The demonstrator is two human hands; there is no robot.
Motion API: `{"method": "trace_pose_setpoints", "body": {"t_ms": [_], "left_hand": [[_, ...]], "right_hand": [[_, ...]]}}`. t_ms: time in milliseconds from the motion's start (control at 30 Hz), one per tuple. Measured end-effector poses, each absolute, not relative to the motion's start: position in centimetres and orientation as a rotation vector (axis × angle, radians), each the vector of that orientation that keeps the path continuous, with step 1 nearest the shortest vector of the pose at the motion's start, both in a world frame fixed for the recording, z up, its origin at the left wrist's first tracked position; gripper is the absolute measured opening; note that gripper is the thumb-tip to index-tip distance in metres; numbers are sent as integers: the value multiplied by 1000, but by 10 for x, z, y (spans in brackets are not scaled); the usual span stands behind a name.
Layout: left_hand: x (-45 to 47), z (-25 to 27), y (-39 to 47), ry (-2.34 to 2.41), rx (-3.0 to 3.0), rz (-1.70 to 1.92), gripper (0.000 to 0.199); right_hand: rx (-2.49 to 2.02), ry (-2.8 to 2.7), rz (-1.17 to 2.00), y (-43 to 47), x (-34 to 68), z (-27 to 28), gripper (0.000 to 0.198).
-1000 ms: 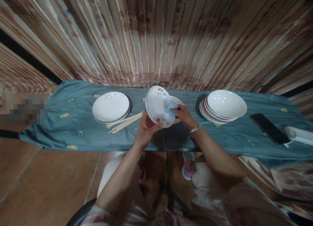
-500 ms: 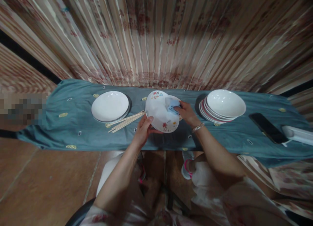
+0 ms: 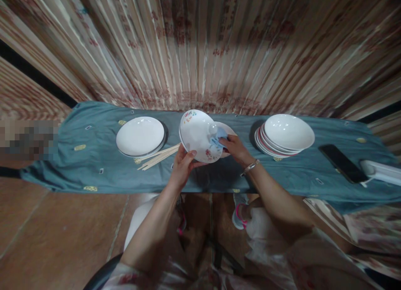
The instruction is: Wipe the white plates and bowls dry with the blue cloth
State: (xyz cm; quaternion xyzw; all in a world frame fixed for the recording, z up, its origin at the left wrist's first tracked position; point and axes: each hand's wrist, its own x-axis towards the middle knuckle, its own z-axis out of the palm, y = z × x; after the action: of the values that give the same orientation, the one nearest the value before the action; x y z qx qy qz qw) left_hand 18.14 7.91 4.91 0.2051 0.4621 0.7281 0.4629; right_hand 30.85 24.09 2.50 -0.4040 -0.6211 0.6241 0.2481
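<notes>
Flowered white plate (image 3: 197, 133), one: tilted, above the middle of the table (image 3: 112, 175); rim grasped at seven o'clock by the left hand (image 3: 184, 160), thumb on top. Blue cloth (image 3: 216, 139), one: pinched in the right hand (image 3: 234, 147), against the plate's face at three o'clock. Around the plate: stacked plates (image 3: 140, 135), nine o'clock; pale chopsticks (image 3: 160, 157), eight o'clock; stacked bowls (image 3: 286, 133), three o'clock; black phone (image 3: 342, 164), beyond the bowls.
</notes>
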Motion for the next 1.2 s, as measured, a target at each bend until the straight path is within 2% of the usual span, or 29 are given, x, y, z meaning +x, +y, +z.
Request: {"method": "trace_pose_setpoints", "body": {"t_ms": [267,433,867,1200], "left_hand": [[180,46,80,1145,483,1820,50],[177,47,80,1150,546,1787,55],[162,45,78,1247,596,1743,52],[172,47,79,1212,514,1770,47]], "right_hand": [[-1101,-1419,1940,233,303,20,15],[-1126,-1467,1841,236,305,22,13],[-1006,-1696,1638,252,317,29,23],[-1045,-1629,1662,253,318,32,30]]}}
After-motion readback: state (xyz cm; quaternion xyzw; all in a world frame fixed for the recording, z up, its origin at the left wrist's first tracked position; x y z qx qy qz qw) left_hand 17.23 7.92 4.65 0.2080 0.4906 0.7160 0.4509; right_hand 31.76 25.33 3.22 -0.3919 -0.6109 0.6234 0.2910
